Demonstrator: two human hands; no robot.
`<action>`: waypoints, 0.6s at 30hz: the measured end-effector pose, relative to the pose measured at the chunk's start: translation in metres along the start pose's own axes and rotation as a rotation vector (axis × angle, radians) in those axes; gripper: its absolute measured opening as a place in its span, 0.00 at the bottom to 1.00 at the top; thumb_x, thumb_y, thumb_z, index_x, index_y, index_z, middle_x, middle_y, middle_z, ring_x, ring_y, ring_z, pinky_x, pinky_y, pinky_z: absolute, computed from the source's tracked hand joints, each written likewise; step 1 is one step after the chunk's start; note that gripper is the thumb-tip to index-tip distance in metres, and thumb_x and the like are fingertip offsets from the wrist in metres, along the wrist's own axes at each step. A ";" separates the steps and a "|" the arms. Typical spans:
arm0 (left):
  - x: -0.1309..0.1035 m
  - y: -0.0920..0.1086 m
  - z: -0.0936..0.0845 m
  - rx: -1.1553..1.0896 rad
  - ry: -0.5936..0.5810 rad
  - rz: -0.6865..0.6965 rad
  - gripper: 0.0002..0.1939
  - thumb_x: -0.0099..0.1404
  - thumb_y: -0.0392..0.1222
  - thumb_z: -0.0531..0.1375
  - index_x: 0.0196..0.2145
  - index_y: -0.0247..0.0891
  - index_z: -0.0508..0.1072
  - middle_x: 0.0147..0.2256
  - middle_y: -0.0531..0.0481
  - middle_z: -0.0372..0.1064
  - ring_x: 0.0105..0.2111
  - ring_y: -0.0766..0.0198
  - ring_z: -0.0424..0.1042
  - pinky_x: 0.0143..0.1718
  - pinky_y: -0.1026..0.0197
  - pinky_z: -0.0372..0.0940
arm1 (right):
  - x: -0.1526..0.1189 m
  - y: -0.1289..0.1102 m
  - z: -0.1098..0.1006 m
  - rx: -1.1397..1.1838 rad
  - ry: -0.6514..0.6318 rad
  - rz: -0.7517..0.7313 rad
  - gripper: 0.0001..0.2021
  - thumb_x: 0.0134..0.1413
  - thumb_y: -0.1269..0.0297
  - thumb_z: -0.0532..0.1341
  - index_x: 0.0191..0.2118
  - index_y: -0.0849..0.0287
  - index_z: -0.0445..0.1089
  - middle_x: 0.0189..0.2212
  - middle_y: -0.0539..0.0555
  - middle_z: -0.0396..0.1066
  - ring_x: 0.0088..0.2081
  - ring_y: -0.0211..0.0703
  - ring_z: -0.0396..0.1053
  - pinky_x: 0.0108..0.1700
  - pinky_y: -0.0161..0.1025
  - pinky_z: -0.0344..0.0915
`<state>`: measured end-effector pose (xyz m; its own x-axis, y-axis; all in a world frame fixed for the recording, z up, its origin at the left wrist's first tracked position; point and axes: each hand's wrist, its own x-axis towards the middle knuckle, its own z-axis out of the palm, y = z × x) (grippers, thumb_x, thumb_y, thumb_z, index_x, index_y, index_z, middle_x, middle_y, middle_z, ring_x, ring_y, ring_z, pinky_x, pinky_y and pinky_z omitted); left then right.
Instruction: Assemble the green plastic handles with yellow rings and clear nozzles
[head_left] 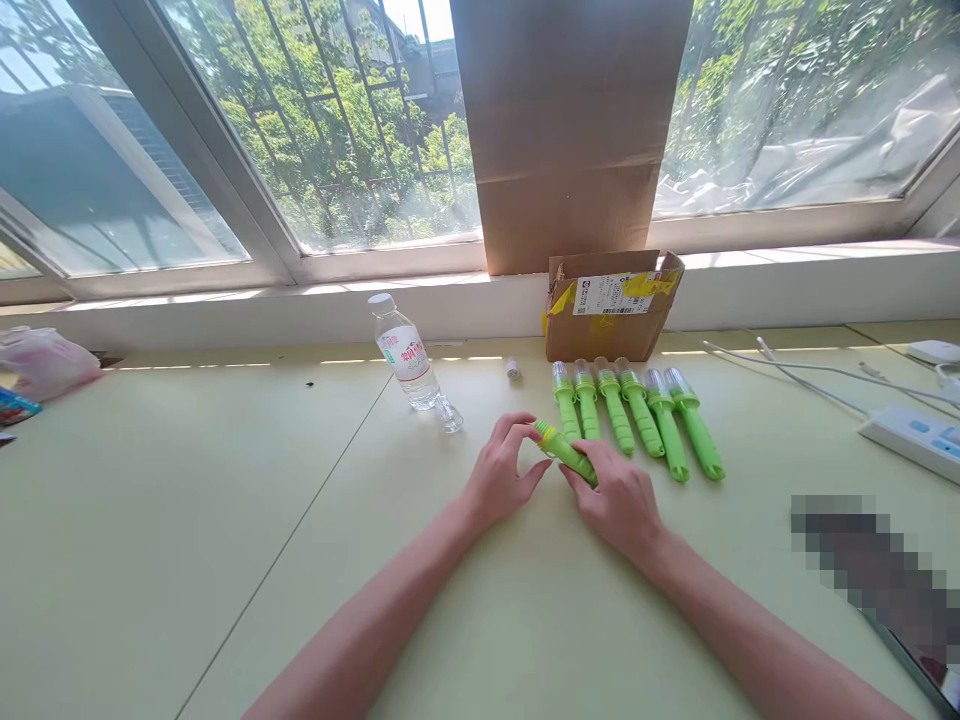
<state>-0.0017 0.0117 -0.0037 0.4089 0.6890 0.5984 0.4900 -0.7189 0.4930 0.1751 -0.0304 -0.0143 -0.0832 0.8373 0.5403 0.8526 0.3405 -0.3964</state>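
Note:
My right hand (pixel 619 498) is closed round the lower part of a green plastic tube (pixel 568 453), which tilts with its ribbed, yellowish end up and to the left. At that end my left hand (pixel 504 468) has its fingertips touching or very near the rim, with the thumb spread away below. No clear cap shows on this tube. Just beyond my right hand lies a row of several similar green tubes (pixel 637 412) with clear ribbed caps. A loose clear plastic piece (pixel 450 413) lies left of my hands, beside a water bottle (pixel 406 352).
A small whitish cylinder (pixel 513 369) is on the table past my hands. Behind the row stands an open cardboard box (pixel 609 310). At the right are a power strip (pixel 915 440), white cables and a dark, pixelated object (pixel 877 570). A plastic bag (pixel 49 365) lies far left.

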 end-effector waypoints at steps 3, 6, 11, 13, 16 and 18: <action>-0.001 -0.002 0.002 0.039 0.015 -0.014 0.10 0.60 0.35 0.57 0.40 0.40 0.61 0.47 0.44 0.61 0.48 0.57 0.65 0.43 0.53 0.67 | 0.000 -0.002 -0.001 -0.004 -0.022 -0.040 0.10 0.58 0.60 0.54 0.42 0.58 0.67 0.32 0.51 0.71 0.31 0.37 0.66 0.29 0.33 0.53; -0.001 -0.004 0.003 0.057 0.024 -0.017 0.10 0.61 0.35 0.57 0.40 0.40 0.61 0.46 0.45 0.61 0.48 0.58 0.65 0.42 0.54 0.67 | 0.001 -0.002 -0.001 -0.021 -0.036 -0.068 0.11 0.59 0.61 0.52 0.41 0.59 0.68 0.31 0.51 0.71 0.31 0.37 0.66 0.30 0.33 0.53; -0.001 -0.006 0.004 0.081 0.043 -0.002 0.08 0.61 0.37 0.57 0.39 0.40 0.62 0.45 0.45 0.63 0.46 0.59 0.67 0.42 0.54 0.67 | 0.000 -0.001 0.002 -0.072 -0.034 -0.069 0.13 0.60 0.61 0.51 0.42 0.60 0.69 0.32 0.53 0.72 0.31 0.37 0.66 0.28 0.33 0.52; -0.001 -0.005 0.004 0.094 0.050 0.001 0.07 0.61 0.37 0.57 0.38 0.40 0.62 0.44 0.46 0.63 0.45 0.59 0.67 0.41 0.54 0.67 | 0.000 -0.002 0.002 -0.104 -0.042 -0.056 0.13 0.60 0.62 0.50 0.42 0.60 0.69 0.31 0.53 0.72 0.31 0.38 0.67 0.27 0.34 0.51; -0.001 -0.005 0.003 0.100 0.061 0.014 0.06 0.61 0.37 0.58 0.37 0.40 0.63 0.43 0.46 0.64 0.44 0.59 0.67 0.41 0.54 0.67 | 0.000 -0.002 0.001 -0.120 -0.051 -0.035 0.14 0.60 0.63 0.50 0.44 0.60 0.69 0.31 0.53 0.73 0.31 0.38 0.67 0.27 0.34 0.52; 0.000 -0.004 0.003 0.105 0.068 0.024 0.06 0.61 0.37 0.58 0.36 0.40 0.63 0.43 0.46 0.64 0.44 0.59 0.68 0.41 0.54 0.67 | 0.001 -0.002 0.001 -0.101 -0.055 -0.034 0.15 0.58 0.62 0.51 0.48 0.59 0.66 0.34 0.53 0.73 0.32 0.38 0.68 0.27 0.34 0.53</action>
<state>-0.0016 0.0147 -0.0080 0.3705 0.6613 0.6522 0.5600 -0.7193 0.4111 0.1729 -0.0300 -0.0139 -0.1390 0.8492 0.5095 0.8962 0.3267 -0.3000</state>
